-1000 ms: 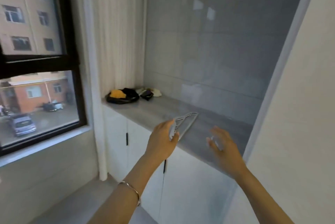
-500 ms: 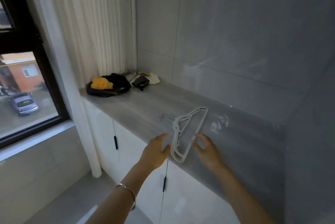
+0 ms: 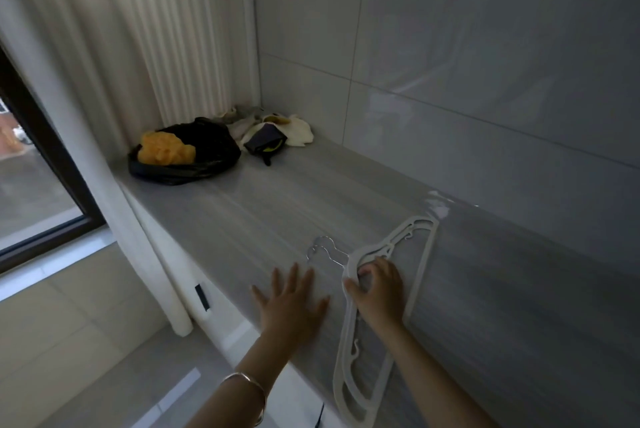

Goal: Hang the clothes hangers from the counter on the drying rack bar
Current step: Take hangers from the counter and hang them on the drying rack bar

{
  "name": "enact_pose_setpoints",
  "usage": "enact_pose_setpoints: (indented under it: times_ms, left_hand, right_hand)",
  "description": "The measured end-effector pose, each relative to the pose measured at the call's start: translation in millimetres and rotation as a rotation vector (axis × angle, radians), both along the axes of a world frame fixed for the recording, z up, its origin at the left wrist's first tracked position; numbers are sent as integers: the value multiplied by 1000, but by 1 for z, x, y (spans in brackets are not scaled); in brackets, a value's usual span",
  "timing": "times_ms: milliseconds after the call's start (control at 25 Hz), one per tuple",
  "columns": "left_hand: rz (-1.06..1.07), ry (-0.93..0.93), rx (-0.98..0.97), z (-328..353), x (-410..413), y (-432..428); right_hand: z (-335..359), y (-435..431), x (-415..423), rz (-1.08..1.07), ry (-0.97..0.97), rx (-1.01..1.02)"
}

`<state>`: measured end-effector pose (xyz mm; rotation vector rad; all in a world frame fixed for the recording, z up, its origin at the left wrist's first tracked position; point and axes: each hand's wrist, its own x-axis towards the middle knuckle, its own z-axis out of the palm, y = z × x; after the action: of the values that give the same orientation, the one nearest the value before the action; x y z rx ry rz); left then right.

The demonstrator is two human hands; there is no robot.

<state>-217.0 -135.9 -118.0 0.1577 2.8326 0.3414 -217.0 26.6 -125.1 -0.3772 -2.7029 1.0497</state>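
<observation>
Right hand (image 3: 377, 292) around hangers (image 3: 425, 256) on counter (image 3: 277, 206)

Glossy grey wall tiles (image 3: 450, 64) are seen beyond the fingers (image 3: 293, 284). A pale pleated curtain (image 3: 166, 46) is hung far to their left, beside a dark-framed window (image 3: 27, 199) (daylight is admitted there). White cabinets (image 3: 216, 306) are set under the grey desk (image 3: 311, 192); the floor (image 3: 86, 341) is tiled.
</observation>
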Motion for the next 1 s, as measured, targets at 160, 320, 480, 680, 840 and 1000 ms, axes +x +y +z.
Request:
enact_pose_setpoints:
  times_ms: [160,320,480,680,840,1000]
  left_hand:
    - [-14,4,-17,-1,-7,0]
    - [-62,-46,-33,8,-6,-4]
    - [-62,-92,119,19,3,-19]
    - [264,-158,1050,59,14,-16]
    - [374,-157,1282,78,13,-6]
    - [426,-49,1301,93,23,-20]
  right_hand:
    - [-5,2,-9,-23,-4,35]
    - [11,13,-6,-104,83,21]
    - [35,9,3,-111,141,36]
    - [44,-13,27,-45,194,50]
    - [52,-21,33,-59,247,18]
    - [79,-23,37,73,263,-213]
